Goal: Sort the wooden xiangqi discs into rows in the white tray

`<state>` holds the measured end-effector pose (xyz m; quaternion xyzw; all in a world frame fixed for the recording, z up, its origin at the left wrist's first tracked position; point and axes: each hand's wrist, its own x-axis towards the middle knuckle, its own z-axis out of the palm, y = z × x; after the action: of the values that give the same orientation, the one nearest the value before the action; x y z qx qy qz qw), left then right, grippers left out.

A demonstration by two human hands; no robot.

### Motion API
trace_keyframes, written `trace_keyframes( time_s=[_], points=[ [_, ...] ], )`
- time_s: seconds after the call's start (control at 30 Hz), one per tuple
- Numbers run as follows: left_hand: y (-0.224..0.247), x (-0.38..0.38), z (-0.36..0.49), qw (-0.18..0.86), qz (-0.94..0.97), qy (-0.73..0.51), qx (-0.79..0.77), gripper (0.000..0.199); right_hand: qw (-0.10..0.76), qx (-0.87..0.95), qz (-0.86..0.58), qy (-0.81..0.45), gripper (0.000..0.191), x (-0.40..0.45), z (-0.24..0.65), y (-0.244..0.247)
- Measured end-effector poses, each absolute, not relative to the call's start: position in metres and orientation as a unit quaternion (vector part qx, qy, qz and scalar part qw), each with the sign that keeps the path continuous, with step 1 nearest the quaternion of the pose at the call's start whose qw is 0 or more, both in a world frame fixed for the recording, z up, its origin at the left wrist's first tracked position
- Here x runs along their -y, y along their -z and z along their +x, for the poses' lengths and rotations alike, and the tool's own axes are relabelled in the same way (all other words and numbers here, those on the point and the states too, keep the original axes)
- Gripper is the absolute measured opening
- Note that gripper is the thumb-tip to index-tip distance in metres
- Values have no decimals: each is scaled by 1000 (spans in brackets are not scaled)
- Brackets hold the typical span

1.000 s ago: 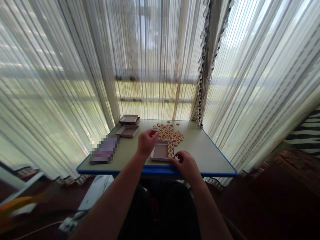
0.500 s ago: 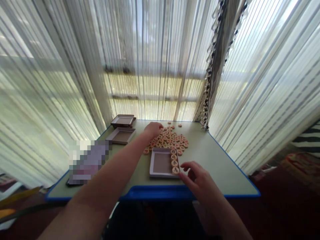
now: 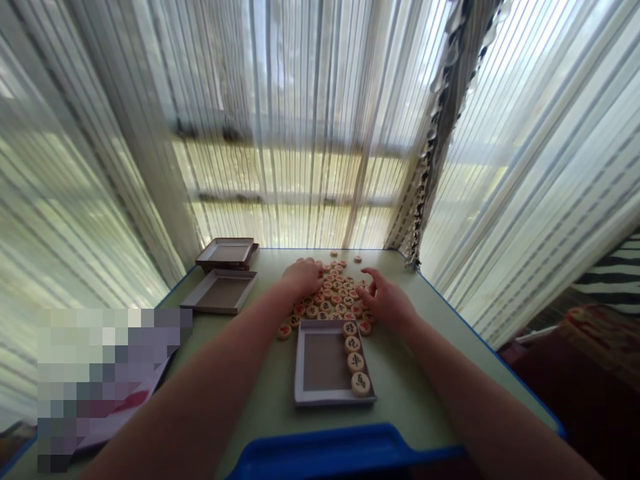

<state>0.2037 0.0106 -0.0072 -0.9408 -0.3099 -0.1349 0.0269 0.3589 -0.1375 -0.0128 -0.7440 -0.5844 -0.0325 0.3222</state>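
Round wooden pieces with red or dark characters lie in a pile on the pale green table. My left hand rests palm down at the pile's left edge, its fingertips hidden among the pieces. At the right edge is my right hand, thumb and index finger apart, with nothing seen between them. Nearer to me stands a shallow open box. A column of several pieces with dark characters lines its right side.
Two more shallow boxes, one near and one farther back, stand at the left. A blurred-out flat object lies at the near left. A blue tray edge is in front; sheer curtains hang behind the table.
My right hand has moved from the box's near right corner up to the pile's right edge. My left hand has come slightly nearer at the pile's left. The view has shifted closer.
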Motion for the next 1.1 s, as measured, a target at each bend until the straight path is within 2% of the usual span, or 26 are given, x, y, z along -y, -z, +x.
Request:
trace_keyframes(
  time_s=[0.13,0.33,0.47,0.63,0.77,0.97,1.03,1.1],
  points=[
    [10,-10,204,22,-929,133,344,31,351,596,-722,1,53,136,362,25],
    [11,-8,209,-39,-897,221,381,23,382,610,-693,39,38,138,358,14],
    [7,-7,211,-68,-896,247,363,23,363,622,-693,27,32,138,356,17],
    [11,-15,207,-61,-918,180,348,27,337,627,-702,21,30,138,356,21],
    [15,-20,204,-50,-929,179,320,31,331,629,-703,16,30,140,355,19],
    [14,-27,200,-56,-934,186,298,19,312,642,-700,-8,28,141,353,19],
    [13,-29,200,-82,-923,232,298,20,311,644,-699,-14,28,141,353,19],
    [13,-28,203,-163,-898,283,294,22,315,646,-696,-11,28,141,353,19]
  ],
)
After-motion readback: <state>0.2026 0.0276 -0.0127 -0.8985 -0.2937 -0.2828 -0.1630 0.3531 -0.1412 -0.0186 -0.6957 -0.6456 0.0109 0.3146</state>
